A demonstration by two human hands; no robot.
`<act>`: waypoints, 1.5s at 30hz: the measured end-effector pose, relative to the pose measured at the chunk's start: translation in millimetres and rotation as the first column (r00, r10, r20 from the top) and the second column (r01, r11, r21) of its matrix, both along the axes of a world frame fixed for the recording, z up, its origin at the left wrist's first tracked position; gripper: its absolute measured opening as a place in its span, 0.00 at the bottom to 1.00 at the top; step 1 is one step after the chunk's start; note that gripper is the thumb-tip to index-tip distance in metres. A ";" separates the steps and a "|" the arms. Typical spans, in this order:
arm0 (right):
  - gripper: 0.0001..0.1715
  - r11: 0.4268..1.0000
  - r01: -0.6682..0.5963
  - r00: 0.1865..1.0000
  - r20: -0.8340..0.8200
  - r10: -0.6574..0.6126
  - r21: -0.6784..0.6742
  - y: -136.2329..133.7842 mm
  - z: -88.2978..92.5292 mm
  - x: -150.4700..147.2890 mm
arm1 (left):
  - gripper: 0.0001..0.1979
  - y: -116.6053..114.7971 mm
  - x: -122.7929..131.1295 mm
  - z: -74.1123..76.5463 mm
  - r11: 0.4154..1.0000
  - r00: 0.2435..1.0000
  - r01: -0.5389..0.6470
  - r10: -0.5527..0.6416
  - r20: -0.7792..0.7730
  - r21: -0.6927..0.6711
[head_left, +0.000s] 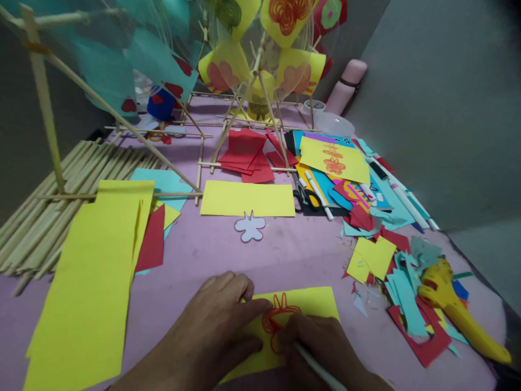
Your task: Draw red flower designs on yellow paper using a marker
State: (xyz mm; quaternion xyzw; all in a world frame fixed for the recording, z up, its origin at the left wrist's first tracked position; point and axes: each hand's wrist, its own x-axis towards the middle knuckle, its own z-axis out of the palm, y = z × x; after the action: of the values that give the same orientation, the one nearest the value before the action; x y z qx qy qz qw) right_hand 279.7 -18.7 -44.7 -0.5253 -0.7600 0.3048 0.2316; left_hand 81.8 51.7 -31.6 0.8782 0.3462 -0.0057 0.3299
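Note:
A yellow paper (319,300) lies on the pink table just in front of me. It bears a red butterfly drawing (280,310), with looping lines inside the upper wings. My right hand (319,345) is closed around a white marker (319,368); its tip is hidden by the fingers at the drawing. Pressed on the left part of this paper is my left hand (214,323), its thumb and fingers apart and holding nothing. Beyond the hands lies a small whitish butterfly cutout (249,227), near the edge of a yellow strip (248,199).
Left are yellow sheets (87,282) and a pile of sticks (61,201). Stick frames carrying paper-decorated wheels (260,70) stand behind red papers (244,152). To the right are scissors (308,200), a drawn-on yellow sheet (354,157), paper scraps (407,298) and a yellow glue gun (458,309).

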 end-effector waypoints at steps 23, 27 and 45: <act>0.11 0.995 0.052 0.998 0.039 -0.049 -0.079 -3.1 -3.5 0.7 | 0.15 -0.9 -0.5 -3.6 0.999 1.000 -0.005 0.004 0.020 0.035; 0.10 0.992 0.090 0.996 -0.004 -0.091 -0.087 -3.5 -6.9 0.5 | 0.15 -0.6 -0.3 -2.0 1.000 1.000 -0.006 0.006 0.016 0.021; 0.09 0.918 0.189 0.982 0.046 -0.185 -0.349 -2.9 1.2 0.0 | 0.17 -3.0 -1.7 -1.6 1.000 1.000 -0.015 0.015 0.028 0.022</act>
State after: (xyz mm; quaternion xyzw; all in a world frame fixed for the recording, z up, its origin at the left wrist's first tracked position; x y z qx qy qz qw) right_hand 279.7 -21.6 -43.5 -0.6301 -0.6410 0.4090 0.1577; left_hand 80.1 48.7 -33.2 0.8792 0.3482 0.0127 0.3249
